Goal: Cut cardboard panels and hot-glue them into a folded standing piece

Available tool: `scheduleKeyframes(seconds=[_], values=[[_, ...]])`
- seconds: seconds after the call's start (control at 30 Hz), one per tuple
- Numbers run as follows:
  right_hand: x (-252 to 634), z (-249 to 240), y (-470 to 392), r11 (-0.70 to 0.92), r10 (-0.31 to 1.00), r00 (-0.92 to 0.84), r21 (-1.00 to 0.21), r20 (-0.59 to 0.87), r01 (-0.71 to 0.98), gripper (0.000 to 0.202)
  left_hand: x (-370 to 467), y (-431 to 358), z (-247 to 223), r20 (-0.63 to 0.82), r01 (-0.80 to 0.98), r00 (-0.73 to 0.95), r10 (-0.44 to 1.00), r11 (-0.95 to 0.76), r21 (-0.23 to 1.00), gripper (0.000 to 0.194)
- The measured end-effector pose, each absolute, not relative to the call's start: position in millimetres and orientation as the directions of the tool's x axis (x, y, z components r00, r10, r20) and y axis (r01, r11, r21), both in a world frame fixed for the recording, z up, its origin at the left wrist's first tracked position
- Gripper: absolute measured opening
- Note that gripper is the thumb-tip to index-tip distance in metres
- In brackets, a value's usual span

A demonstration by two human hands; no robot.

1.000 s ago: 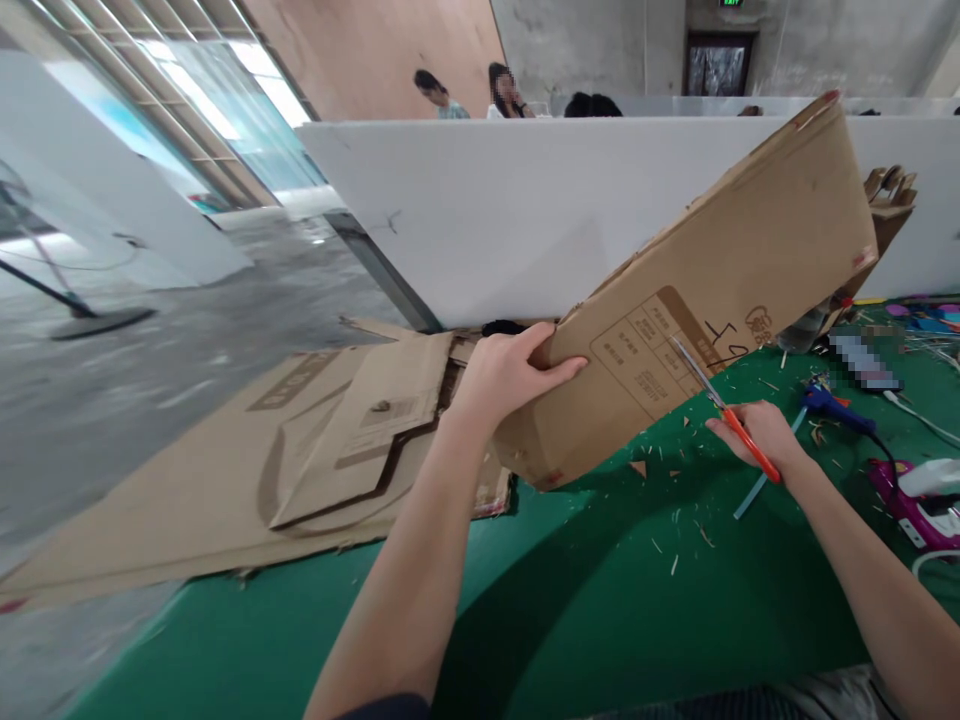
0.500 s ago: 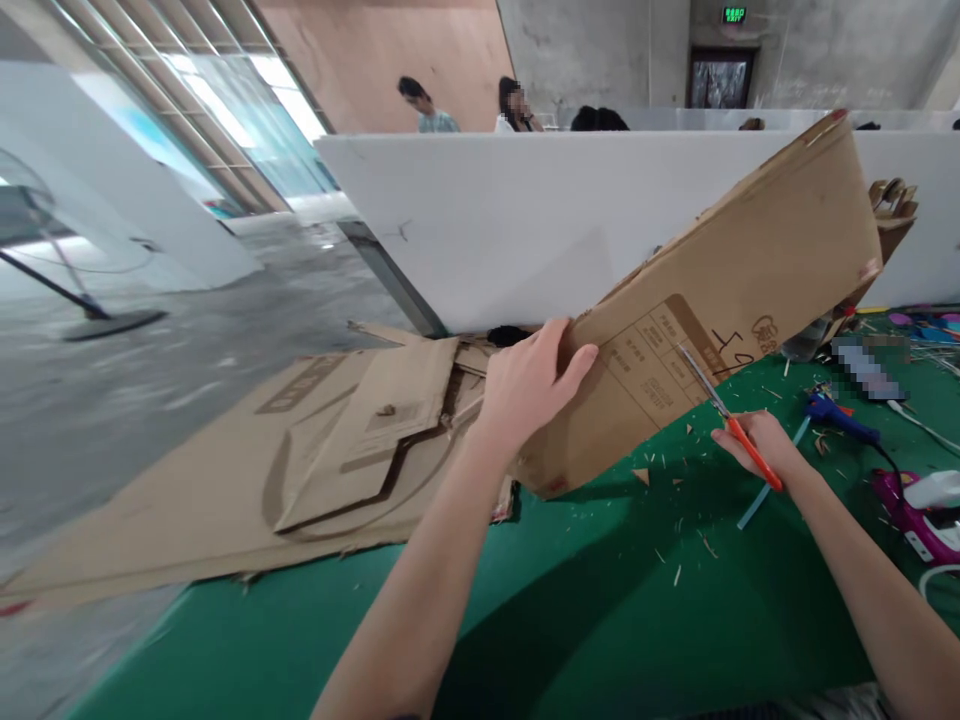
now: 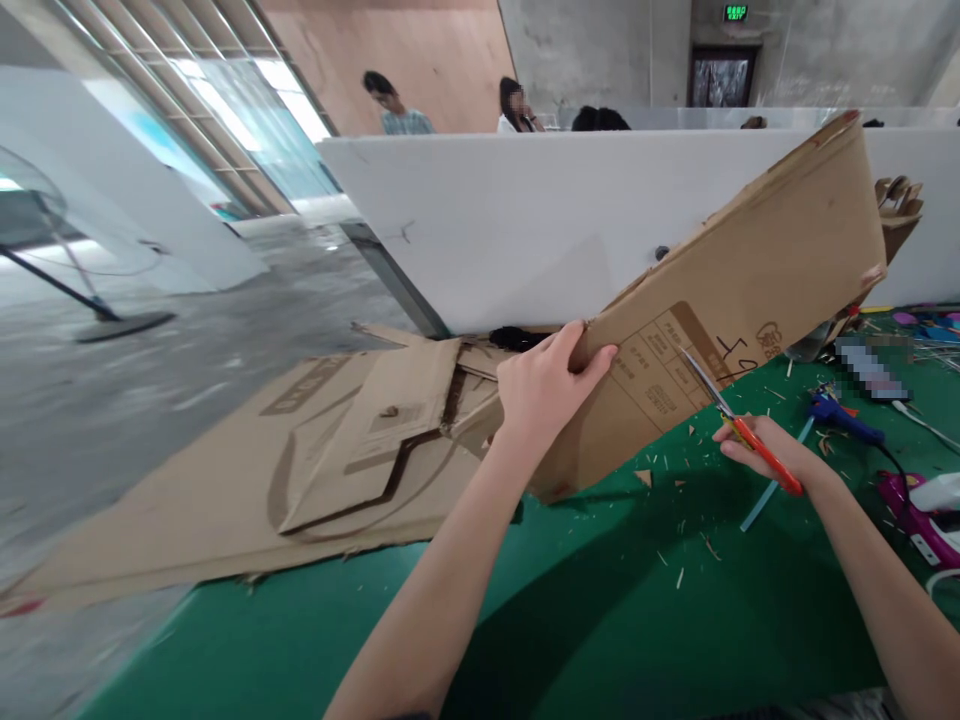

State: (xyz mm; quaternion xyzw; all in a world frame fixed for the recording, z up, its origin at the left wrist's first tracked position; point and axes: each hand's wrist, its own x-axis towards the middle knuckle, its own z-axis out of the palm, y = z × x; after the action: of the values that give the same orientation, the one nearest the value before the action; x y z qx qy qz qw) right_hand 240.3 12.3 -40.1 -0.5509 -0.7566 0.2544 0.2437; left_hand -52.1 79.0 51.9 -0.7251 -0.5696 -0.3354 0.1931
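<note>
A large folded piece of brown cardboard (image 3: 795, 230) is held up at a slant over the green table. My left hand (image 3: 547, 385) grips its lower left edge, thumb on the printed face and fingers over the top edge. In my right hand (image 3: 761, 445) is a pair of scissors (image 3: 766, 455) with orange handles. Their blades point up and left, in front of the printed table on the cardboard; whether they touch it I cannot tell.
Flattened cardboard (image 3: 202, 470) lies at the left, past the edge of the green table (image 3: 645, 620). Right: blue glue gun (image 3: 847, 418), phone (image 3: 874, 368), magenta power strip (image 3: 911, 520), scraps. A white partition (image 3: 487, 220) stands behind; people beyond it.
My left hand and the cardboard have shifted slightly right. The right hand and scissors have also moved a little to the right. A person behind the partition has moved left.
</note>
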Motion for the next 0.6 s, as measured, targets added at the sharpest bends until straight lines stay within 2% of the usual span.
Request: scheduleKeyframes(seconds=[0.2,0.3,0.6], values=[[243,-44,7,0.130,0.972,-0.234,-0.816,-0.007,0.563,0.041,-49,78,49,0.712,0.951,0.144,0.688,-0.294,0.092,0.046],[243,-51,8,0.089,0.970,-0.242,-0.877,-0.032,0.472,0.037,-48,78,48,0.708,0.953,0.141,0.692,-0.287,0.091,0.047],[231,-56,9,0.003,0.994,-0.100,-0.879,-0.050,0.477,0.038,-46,76,50,0.698,0.958,0.126,0.705,-0.269,0.098,0.045]])
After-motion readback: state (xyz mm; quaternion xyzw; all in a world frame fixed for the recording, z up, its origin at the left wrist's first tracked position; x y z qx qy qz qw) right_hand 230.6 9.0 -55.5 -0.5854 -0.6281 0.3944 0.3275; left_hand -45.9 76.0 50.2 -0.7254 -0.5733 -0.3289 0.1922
